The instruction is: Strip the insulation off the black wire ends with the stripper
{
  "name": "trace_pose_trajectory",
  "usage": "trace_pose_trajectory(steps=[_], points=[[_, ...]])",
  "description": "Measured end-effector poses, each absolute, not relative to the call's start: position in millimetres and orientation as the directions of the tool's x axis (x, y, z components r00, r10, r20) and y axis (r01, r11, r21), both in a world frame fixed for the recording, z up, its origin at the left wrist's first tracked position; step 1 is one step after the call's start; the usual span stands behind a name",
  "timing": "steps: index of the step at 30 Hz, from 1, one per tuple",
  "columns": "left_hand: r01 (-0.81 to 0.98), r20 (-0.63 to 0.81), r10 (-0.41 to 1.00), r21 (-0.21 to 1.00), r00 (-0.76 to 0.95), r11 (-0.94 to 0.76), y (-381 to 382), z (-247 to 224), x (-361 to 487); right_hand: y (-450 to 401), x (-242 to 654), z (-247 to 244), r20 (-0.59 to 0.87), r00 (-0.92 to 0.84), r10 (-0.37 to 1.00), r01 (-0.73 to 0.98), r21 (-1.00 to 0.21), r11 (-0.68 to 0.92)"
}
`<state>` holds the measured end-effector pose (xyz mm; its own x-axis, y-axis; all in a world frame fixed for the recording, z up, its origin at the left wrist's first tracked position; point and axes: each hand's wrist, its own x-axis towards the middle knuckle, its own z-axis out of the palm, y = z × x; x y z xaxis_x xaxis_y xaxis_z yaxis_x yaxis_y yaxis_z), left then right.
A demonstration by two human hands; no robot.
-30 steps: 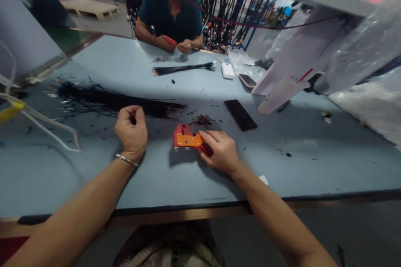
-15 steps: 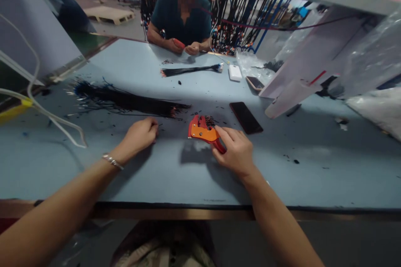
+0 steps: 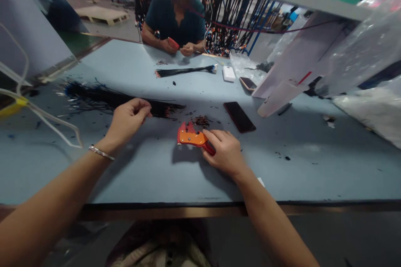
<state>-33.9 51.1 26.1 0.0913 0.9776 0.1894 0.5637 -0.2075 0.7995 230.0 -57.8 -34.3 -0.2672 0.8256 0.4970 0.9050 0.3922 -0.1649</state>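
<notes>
My right hand is wrapped round the handles of a red and orange wire stripper, whose jaws point up and to the left above the table. My left hand is pinched at the near side of a long bundle of black wires; whatever is between its fingertips is too small to make out. Blue ends show at the bundle's left, reddish ends at its right. Just beyond the stripper lies a small heap of dark clippings.
Right of the heap lies a black phone. Farther back are a second wire bundle, a white box and another phone. A person sits opposite. White cables hang at the left.
My left hand has risen from the table up to the near side of the wire bundle. The stripper in my right hand stays over the table, a little farther left in view as the camera shifted.
</notes>
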Motion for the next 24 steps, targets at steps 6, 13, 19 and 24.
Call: trace_pose_trajectory(steps=[6,13,19,24], points=[[0.822,-0.028,0.963,0.528,0.268,-0.214,38,14,-48,-63,220,-35,0.461,-0.358,0.812,0.885,-0.107,0.452],[0.758,-0.221,0.929,0.646,0.297,-0.089,47,-2,-7,-61,232,-28,0.524,-0.207,0.826,0.942,-0.122,0.313],[0.376,0.046,0.964,0.915,0.261,-0.146,66,10,35,-57,243,-32,0.574,-0.106,0.812,0.961,-0.152,0.233],[0.358,0.087,0.951,0.913,0.297,-0.196,50,16,16,-59,238,-29,0.562,-0.081,0.823,0.92,-0.276,0.279]])
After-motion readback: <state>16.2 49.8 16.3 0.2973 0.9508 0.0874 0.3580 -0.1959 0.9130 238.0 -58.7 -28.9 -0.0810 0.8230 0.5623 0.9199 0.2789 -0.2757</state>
